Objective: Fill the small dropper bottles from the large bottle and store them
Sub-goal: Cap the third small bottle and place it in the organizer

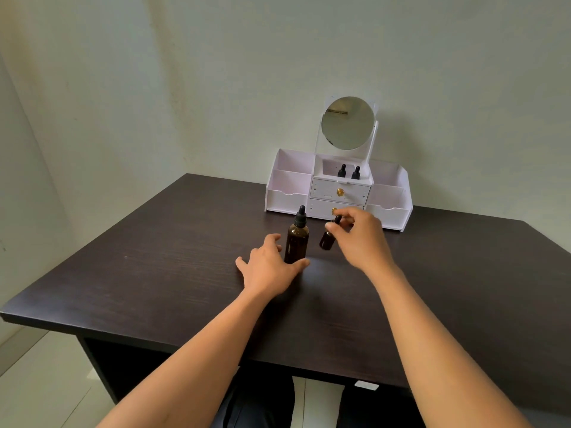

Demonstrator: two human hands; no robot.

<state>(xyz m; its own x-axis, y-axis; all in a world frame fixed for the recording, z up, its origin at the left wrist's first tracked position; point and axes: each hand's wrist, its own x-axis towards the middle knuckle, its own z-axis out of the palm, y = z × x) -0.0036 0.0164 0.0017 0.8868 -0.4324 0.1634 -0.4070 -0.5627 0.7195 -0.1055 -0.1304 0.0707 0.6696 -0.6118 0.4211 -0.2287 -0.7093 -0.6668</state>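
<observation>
Two amber bottles with black dropper caps are near the middle of the dark desk (pixel 154 242), just beside each other: the large bottle (pixel 296 240) on the left and a small dropper bottle (pixel 327 240) on the right. The left hand (pixel 268 267) lies low on the desk against the large bottle's left side, its grip apart. The fingers are spread and relaxed, and the thumb stretches along the front of the bottle's base and seems to touch it, with nothing clasped.

The right hand (pixel 361 234) reaches in from the right. Its grip is pinched together on the black cap of the small dropper bottle, which leans slightly to the right; I cannot tell whether its base rests on the desk.

Behind them, at the desk's far edge by the wall, stands a white organizer (pixel 289 197) with open side compartments, two drawers with gold knobs and a round mirror (pixel 347 122) on top. In its upper middle compartment, beneath the mirror, two stored bottles (pixel 341 171) stand upright side by side.
</observation>
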